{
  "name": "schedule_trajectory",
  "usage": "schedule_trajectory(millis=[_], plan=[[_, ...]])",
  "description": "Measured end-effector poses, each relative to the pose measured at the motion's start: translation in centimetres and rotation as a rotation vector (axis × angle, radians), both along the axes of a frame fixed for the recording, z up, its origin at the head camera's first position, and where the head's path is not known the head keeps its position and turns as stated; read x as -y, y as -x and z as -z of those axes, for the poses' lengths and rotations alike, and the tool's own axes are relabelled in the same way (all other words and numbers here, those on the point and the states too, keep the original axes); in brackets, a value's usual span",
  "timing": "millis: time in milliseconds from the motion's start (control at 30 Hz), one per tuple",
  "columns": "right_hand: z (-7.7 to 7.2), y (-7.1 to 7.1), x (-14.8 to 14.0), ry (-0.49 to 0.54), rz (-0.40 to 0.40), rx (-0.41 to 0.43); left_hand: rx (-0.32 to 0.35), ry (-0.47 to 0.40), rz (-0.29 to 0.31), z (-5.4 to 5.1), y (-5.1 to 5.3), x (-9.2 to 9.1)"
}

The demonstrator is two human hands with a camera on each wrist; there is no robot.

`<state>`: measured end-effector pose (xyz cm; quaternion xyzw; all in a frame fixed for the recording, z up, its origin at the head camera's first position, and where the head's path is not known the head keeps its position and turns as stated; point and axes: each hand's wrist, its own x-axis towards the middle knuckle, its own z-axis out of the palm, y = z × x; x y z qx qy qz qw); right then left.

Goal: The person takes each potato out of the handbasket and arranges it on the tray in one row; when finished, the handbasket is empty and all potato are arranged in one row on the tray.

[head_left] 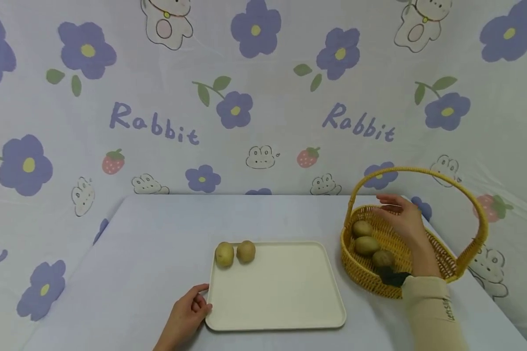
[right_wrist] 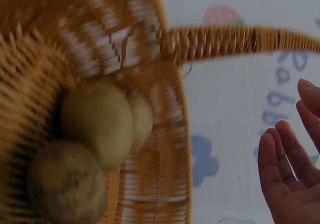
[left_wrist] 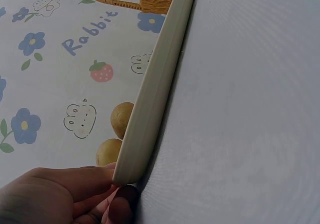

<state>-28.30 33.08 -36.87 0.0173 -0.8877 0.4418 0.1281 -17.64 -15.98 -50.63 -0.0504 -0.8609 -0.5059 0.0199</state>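
In the head view, my left hand [head_left: 187, 312] is at the left edge of a cream tray [head_left: 276, 287], thumb and index finger on its rim. The left wrist view shows that hand [left_wrist: 60, 194] at the tray's corner [left_wrist: 131, 166]. Two potatoes [head_left: 224, 254] [head_left: 246, 251] sit in the tray's far left corner. My right hand [head_left: 406, 219] hovers over the wicker basket [head_left: 349, 263], holding nothing, its fingers apart from the thumb. Several potatoes [head_left: 366, 245] lie along the basket's left side. Blurred potatoes [right_wrist: 97, 124] show in the right wrist view, apart from the right hand [right_wrist: 295, 184].
The basket's tall arched handle [head_left: 421, 170] rises around my right arm. A dark piece [head_left: 393, 277] shows beside my right cuff, by the basket's near rim. A white cloth covers the table [head_left: 136, 273], and a printed curtain [head_left: 263, 126] hangs behind it.
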Motion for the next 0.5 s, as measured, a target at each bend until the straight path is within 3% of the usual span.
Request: schedule_trajectory(millis=[233,500], plan=[[1.2,1.8,-2.2,-0.013,0.038,0.047,-0.006,0.016,0.01,-0.1,0.2,0.2],[4.6,3.1,-2.2,-0.035,0.098,0.027,0.002,0.002,0.039,0.0,0.3,0.3]])
